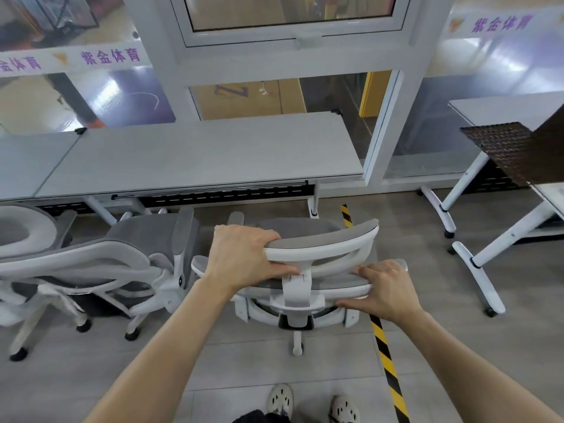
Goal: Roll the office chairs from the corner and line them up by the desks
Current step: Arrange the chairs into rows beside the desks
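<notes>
The person stands behind a grey mesh office chair with a white plastic frame [305, 303] and holds it with both hands. The left hand [244, 254] grips the left end of the curved grey headrest [335, 236], with the fingers curled over its front edge and the thumb under it. The right hand [386, 288] holds the top edge of the backrest [332, 283] on the right side, fingers lying on top and thumb pressed from below.

This chair stands on the grey tiled floor just in front of the long grey desk with white legs [198, 154], near its right end, with the seat turned toward the desk. To the left of it a second grey and white mesh chair [137, 239] stands by the same desk, very near the first one. A third chair of this kind [21, 233] shows partly at the left border.

A yellow and black striped tape [386, 355] runs on the floor under the right side of the held chair. Well apart on the right stands another grey desk on white wheeled legs [503, 108], and a dark brown woven piece [503, 148] lies at its corner. Behind the desks is a glass wall in white frames.
</notes>
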`<act>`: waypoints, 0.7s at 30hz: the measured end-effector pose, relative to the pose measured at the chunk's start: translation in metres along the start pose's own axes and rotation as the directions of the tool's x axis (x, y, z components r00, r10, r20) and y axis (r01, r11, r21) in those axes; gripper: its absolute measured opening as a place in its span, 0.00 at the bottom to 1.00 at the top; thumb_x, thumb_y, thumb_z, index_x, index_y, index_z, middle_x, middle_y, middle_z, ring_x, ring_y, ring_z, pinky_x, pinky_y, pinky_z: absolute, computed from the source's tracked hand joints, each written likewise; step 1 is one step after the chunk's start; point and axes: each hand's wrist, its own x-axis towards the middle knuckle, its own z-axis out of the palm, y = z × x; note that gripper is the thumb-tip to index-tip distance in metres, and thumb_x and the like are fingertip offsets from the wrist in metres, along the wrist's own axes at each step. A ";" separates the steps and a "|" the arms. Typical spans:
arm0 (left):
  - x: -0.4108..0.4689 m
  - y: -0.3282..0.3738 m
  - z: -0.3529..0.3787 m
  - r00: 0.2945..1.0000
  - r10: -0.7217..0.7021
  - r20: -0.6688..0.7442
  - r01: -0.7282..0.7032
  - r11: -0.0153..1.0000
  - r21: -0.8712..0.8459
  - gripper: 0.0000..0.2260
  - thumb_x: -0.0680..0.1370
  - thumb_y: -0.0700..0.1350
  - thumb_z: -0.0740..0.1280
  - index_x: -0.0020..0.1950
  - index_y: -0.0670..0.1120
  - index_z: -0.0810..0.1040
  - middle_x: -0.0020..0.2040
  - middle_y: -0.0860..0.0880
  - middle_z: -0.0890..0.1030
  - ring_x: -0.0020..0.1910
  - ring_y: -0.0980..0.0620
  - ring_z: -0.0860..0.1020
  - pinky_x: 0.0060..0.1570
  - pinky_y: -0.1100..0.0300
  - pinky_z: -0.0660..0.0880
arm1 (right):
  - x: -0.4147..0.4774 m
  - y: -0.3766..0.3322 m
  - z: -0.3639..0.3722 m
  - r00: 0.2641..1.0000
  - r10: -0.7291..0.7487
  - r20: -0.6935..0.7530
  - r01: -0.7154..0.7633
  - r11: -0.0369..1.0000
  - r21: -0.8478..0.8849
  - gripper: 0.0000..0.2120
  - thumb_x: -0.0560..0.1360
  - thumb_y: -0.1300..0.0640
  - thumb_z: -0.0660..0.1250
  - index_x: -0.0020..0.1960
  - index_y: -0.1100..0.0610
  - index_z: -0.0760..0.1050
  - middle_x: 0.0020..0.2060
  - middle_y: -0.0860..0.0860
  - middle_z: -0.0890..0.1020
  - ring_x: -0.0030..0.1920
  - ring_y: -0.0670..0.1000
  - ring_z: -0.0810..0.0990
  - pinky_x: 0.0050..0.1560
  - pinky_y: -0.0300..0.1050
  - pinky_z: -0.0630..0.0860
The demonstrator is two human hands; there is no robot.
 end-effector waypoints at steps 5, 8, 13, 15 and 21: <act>-0.011 -0.011 -0.003 1.000 0.001 0.011 0.000 0.998 -0.062 0.35 0.62 0.86 0.62 0.52 0.62 0.85 0.37 0.60 0.83 0.40 0.54 0.83 0.43 0.53 0.76 | -0.002 -0.009 0.000 1.000 -0.004 -0.025 0.005 1.000 0.020 0.43 0.63 0.14 0.69 0.56 0.49 0.89 0.45 0.43 0.89 0.48 0.50 0.87 0.56 0.52 0.80; -0.010 -0.015 -0.004 1.000 0.019 0.008 -0.018 0.998 -0.061 0.32 0.64 0.83 0.69 0.54 0.63 0.85 0.38 0.60 0.84 0.42 0.53 0.84 0.45 0.51 0.78 | 0.002 -0.011 0.001 1.000 -0.009 -0.022 0.009 1.000 0.012 0.43 0.63 0.14 0.69 0.57 0.49 0.89 0.47 0.43 0.89 0.50 0.49 0.87 0.58 0.51 0.79; -0.007 -0.023 0.000 1.000 0.021 0.022 -0.021 1.000 -0.018 0.33 0.65 0.86 0.61 0.53 0.63 0.85 0.37 0.59 0.84 0.40 0.53 0.84 0.45 0.50 0.79 | 0.011 -0.015 0.003 0.999 -0.016 -0.036 0.017 1.000 0.013 0.43 0.63 0.14 0.70 0.57 0.49 0.89 0.45 0.43 0.89 0.49 0.49 0.87 0.57 0.51 0.80; -0.006 -0.029 0.003 1.000 0.019 0.000 -0.019 1.000 -0.016 0.36 0.65 0.86 0.57 0.53 0.63 0.86 0.36 0.59 0.84 0.39 0.52 0.84 0.43 0.51 0.79 | 0.018 -0.017 0.006 0.999 -0.022 -0.026 0.022 1.000 0.020 0.42 0.63 0.14 0.70 0.56 0.49 0.89 0.44 0.42 0.88 0.47 0.49 0.87 0.56 0.51 0.80; 0.011 -0.044 0.009 0.999 0.042 -0.008 -0.042 0.999 -0.007 0.36 0.64 0.87 0.57 0.51 0.62 0.86 0.35 0.58 0.83 0.38 0.52 0.83 0.41 0.52 0.77 | 0.036 -0.020 0.015 1.000 -0.019 -0.012 0.020 1.000 0.022 0.41 0.62 0.15 0.72 0.56 0.49 0.89 0.44 0.42 0.88 0.48 0.48 0.86 0.58 0.49 0.78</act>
